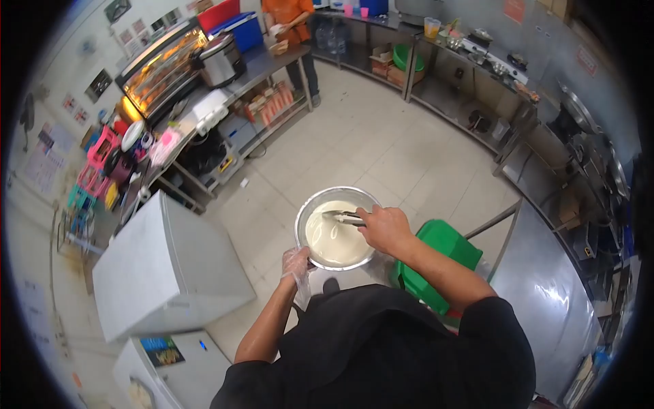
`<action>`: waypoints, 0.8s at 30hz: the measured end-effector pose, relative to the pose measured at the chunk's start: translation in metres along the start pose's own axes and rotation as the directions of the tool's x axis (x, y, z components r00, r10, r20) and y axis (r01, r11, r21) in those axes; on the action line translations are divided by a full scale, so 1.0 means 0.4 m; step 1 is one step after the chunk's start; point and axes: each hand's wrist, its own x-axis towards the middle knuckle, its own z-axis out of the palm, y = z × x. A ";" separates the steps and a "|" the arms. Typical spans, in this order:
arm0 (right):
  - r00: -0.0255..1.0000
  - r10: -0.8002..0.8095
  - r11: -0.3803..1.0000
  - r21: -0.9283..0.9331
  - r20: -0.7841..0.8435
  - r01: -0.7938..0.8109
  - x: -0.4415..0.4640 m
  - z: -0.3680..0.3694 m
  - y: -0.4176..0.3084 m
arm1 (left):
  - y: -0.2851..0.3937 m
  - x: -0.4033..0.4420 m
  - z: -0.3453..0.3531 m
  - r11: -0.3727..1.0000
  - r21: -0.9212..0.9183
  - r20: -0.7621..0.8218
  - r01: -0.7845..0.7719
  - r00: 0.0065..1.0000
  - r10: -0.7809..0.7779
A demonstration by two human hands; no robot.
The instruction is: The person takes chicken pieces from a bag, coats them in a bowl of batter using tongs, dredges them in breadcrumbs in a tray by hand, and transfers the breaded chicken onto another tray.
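- Before me is a round silver metal bowl (338, 193), with smooth cream-coloured liquid (334, 245) in it.
- My left hand (296, 262), inside a clear plastic glove, is at the bowl's near left rim.
- My bare right hand (385, 228) is over the bowl's right side, with a long silver metal utensil (346, 218) reaching from it over the liquid.
- Right of the bowl, partly under my right forearm, stands a green plastic bin (446, 249); farther right, a flat silver steel table (545, 300).
- To my left stands a white boxy cabinet (150, 273).
- Ahead and left, a long grey steel counter (272, 65) bears a boxy glass display case (167, 65) and, right of that, a round silver-and-black cooker (223, 63).
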 end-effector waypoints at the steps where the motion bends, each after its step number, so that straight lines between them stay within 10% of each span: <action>1: 1.000 0.023 1.000 -0.006 -0.011 -0.023 0.080 -0.004 0.023 | 0.044 0.073 0.011 0.999 0.029 0.054 0.019 0.998 -0.020; 24: 0.987 0.101 0.995 0.005 0.123 -0.103 1.527 -0.097 1.093 | 0.908 1.684 0.776 1.000 0.022 0.103 0.018 0.995 -0.020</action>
